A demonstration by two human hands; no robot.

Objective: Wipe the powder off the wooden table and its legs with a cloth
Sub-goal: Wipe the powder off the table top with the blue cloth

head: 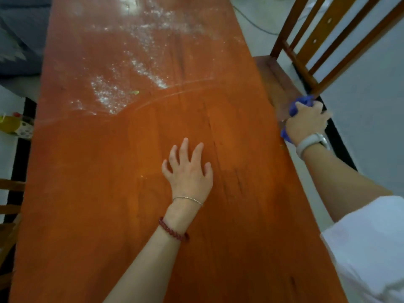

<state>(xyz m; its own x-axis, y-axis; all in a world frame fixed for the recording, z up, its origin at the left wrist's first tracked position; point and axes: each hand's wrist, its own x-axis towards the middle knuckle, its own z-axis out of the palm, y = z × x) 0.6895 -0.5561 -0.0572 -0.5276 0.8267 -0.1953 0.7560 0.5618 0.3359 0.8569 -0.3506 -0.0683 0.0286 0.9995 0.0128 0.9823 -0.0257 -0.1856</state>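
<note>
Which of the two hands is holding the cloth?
The right hand, off the table's right edge, grips the blue cloth; the left hand rests empty on the wood.

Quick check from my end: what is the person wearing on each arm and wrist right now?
Left hand: bare forearm, a thin silver chain bracelet and a dark red beaded bracelet. Right hand: a pale grey wristband, likely a watch, and a white short sleeve higher up the arm.

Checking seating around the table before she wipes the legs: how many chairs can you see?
2. One chair stands at the table's right edge, beside the right hand holding the blue cloth. Another chair shows partly at the left edge. More may be out of frame.
</note>
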